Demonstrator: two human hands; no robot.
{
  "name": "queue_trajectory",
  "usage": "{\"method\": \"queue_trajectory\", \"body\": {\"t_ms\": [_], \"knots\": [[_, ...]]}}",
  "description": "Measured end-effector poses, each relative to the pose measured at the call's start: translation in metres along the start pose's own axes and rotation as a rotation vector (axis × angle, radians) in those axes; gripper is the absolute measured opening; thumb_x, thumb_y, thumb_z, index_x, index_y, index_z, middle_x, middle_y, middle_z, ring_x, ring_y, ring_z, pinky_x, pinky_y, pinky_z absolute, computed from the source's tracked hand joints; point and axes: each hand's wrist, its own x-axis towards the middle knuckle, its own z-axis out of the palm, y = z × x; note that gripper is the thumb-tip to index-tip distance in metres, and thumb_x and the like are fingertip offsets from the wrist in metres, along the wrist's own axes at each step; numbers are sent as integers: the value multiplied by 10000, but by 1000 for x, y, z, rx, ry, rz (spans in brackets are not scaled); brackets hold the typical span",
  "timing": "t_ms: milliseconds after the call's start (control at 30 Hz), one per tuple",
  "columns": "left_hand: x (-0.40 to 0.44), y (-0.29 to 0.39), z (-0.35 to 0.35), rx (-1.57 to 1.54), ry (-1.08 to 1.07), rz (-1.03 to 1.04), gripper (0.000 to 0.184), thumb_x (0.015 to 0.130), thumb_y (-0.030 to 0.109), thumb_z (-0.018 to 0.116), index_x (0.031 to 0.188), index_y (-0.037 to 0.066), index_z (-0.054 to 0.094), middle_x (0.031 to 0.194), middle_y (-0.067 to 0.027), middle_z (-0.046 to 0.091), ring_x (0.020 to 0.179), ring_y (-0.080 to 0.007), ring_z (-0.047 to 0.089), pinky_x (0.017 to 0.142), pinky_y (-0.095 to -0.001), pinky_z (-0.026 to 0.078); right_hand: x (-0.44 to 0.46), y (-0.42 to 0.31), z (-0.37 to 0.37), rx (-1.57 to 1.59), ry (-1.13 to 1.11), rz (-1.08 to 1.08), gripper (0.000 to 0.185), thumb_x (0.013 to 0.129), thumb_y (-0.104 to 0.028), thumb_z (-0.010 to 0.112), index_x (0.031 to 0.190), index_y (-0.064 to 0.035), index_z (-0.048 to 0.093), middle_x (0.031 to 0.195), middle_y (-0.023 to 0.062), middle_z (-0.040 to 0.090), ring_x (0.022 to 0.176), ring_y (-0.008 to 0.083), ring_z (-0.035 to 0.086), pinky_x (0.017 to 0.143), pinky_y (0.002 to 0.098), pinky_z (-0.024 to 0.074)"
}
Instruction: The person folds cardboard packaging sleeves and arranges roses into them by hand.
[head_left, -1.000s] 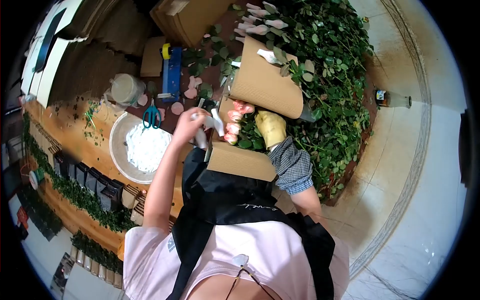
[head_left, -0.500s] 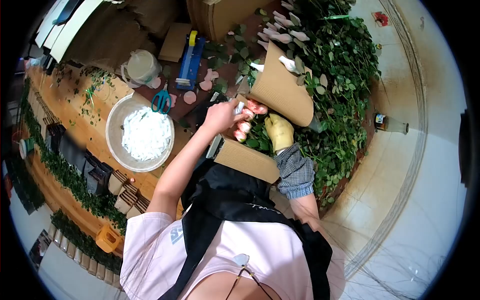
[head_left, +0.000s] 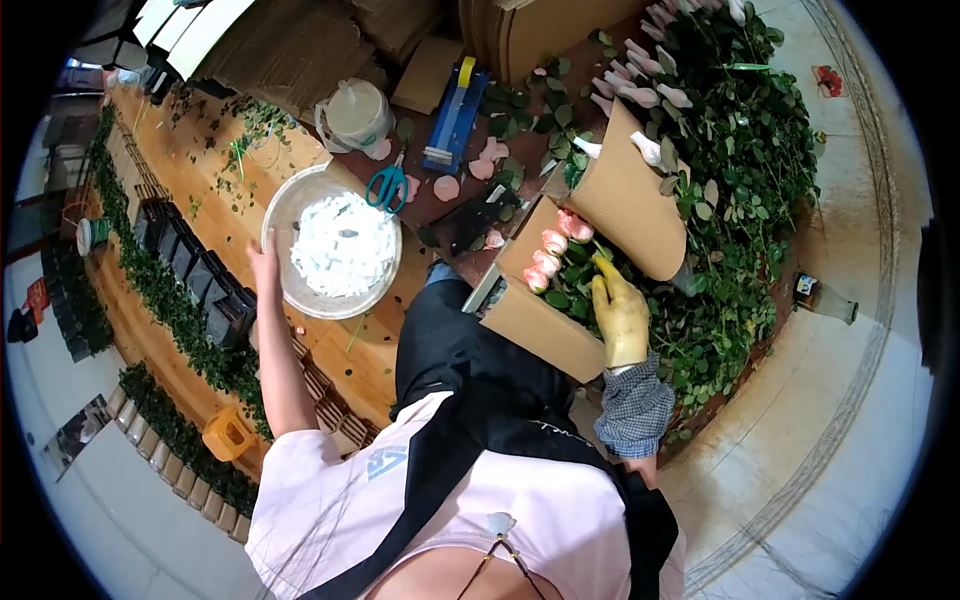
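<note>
My bare left hand (head_left: 264,264) is at the left rim of a white basin (head_left: 388,287), its fingers closed on the edge. White mesh flower sleeves (head_left: 342,245) fill the basin. My right hand (head_left: 620,312), in a yellow glove and checked oversleeve, lies over leafy rose stems with its fingers stretched out. Left of the glove, several pink-and-white roses (head_left: 553,242) line up along one end of an opened corrugated cardboard wrap (head_left: 545,322). Its other flap (head_left: 640,215) stands raised behind the leaves.
Teal scissors (head_left: 386,187) lie at the basin's upper right. Beyond are a lidded bucket (head_left: 358,113) and a blue tape dispenser (head_left: 452,118). Cut roses with leafy stems (head_left: 745,200) are heaped on the right, a glass bottle (head_left: 825,298) beside them. An orange stool (head_left: 228,434) stands lower left.
My left hand has left the roses and moved left to the basin's rim. My gloved right hand stays by the stems, its fingers now extended. The view has shifted.
</note>
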Motion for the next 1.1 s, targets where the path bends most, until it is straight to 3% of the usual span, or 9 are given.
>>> {"method": "queue_trajectory", "body": {"t_ms": [67, 133, 200, 233, 333, 433, 533, 800, 1100], "knots": [[-13, 21, -1, -64, 39, 234, 609, 960, 394, 614, 1384, -13, 452, 1229, -140, 608, 1028, -234, 643, 893, -330, 512, -4, -7, -11, 50, -12, 70, 330, 934, -209, 608, 1253, -131, 645, 839, 203, 678, 739, 355, 657, 683, 446, 525], [-40, 20, 28, -98, -212, 472, 454, 991, 349, 573, 1264, -15, 577, 1067, -118, 655, 949, -206, 620, 850, -335, 493, -2, -15, -21, 70, -8, 63, 327, 928, -175, 619, 1249, -121, 645, 819, 194, 676, 700, 349, 655, 646, 428, 517], [-135, 71, 74, 87, -529, 263, 288, 984, 263, 552, 1106, 31, 672, 876, -62, 674, 816, -142, 604, 770, -306, 493, 2, -27, -31, 102, -79, 27, 329, 925, -148, 626, 1252, -108, 638, 833, 202, 674, 699, 345, 661, 645, 422, 515], [-175, 88, 94, 79, -776, 392, 247, 955, 222, 562, 1049, 35, 693, 854, -50, 673, 799, -136, 599, 746, -298, 489, 6, -26, -25, 241, -49, -86, 356, 912, -125, 639, 1266, -97, 620, 875, 190, 691, 740, 346, 671, 669, 416, 527], [-246, 115, 167, 128, -1003, 685, 199, 916, 174, 590, 968, 14, 696, 789, -139, 681, 696, -198, 649, 689, -337, 514, 18, -31, -8, 302, -111, -301, 410, 893, -135, 656, 1296, -93, 592, 1024, 158, 704, 899, 360, 670, 779, 427, 541], [-274, 129, 211, 297, -1051, 795, 201, 905, 196, 612, 914, 19, 709, 838, -212, 686, 811, -390, 676, 724, -443, 542, 23, -50, -19, 278, -137, -300, 363, 882, -231, 666, 1217, -96, 627, 966, 150, 706, 849, 359, 671, 759, 439, 536], [-280, 121, 225, 601, -1001, 969, 215, 896, 192, 636, 1010, 27, 713, 882, -194, 709, 841, -370, 690, 740, -428, 547, 23, -42, -12, -51, -237, -170, 318, 872, -350, 656, 1004, -60, 649, 864, 151, 706, 813, 332, 691, 702, 446, 546], [-280, 113, 227, 462, -980, 931, 196, 888, 177, 656, 1007, 45, 738, 869, -181, 712, 770, -346, 694, 699, -398, 546, 37, -34, 17, -324, -603, -120, 455, 868, -470, 648, 1073, -66, 615, 955, 121, 726, 896, 270, 705, 791, 402, 545], [-281, 113, 222, 423, -990, 911, 181, 895, 78, 629, 1033, 45, 742, 896, -161, 711, 789, -299, 706, 709, -345, 543, 37, -22, 60, -402, -493, -265, 274, 899, -263, 556, 1012, -36, 660, 817, 89, 731, 742, 244, 711, 634, 388, 548]]}}
